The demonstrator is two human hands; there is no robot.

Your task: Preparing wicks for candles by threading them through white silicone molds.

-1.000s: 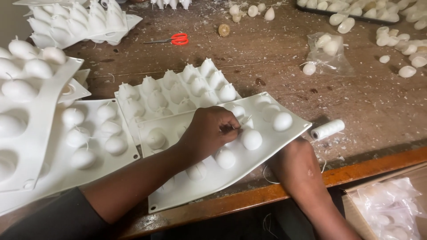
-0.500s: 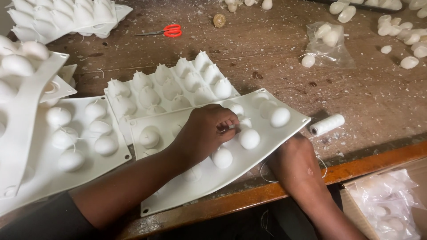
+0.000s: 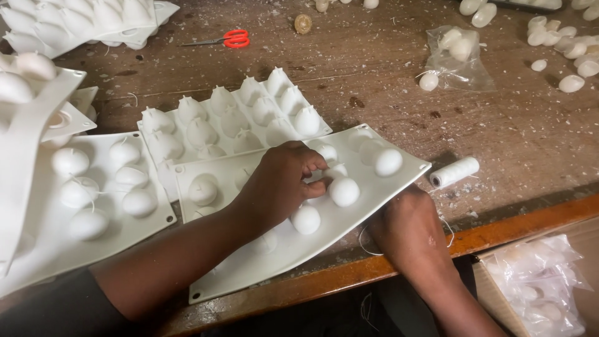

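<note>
A white silicone mould (image 3: 249, 274) with round domes lies tilted over the wooden table's front edge. My left hand (image 3: 281, 184) rests on top of it, fingers curled and pinching at a dome near its middle. Round white domes (image 3: 344, 191) bulge just right of those fingers. My right hand (image 3: 405, 228) reaches under the mould's right side from below. Its fingers are hidden beneath the sheet, and it appears to hold the mould up there.
A second mould with pointed cavities (image 3: 231, 118) lies behind; another with white balls (image 3: 106, 187) sits left. A white thread spool (image 3: 454, 171), red scissors (image 3: 228, 39) and a plastic bag of white egg shapes (image 3: 458, 50) lie on the table. A box of bags (image 3: 543, 281) stands lower right.
My view has shifted slightly. Both hands stay on the mould, the left fingers still working at the same dome.
</note>
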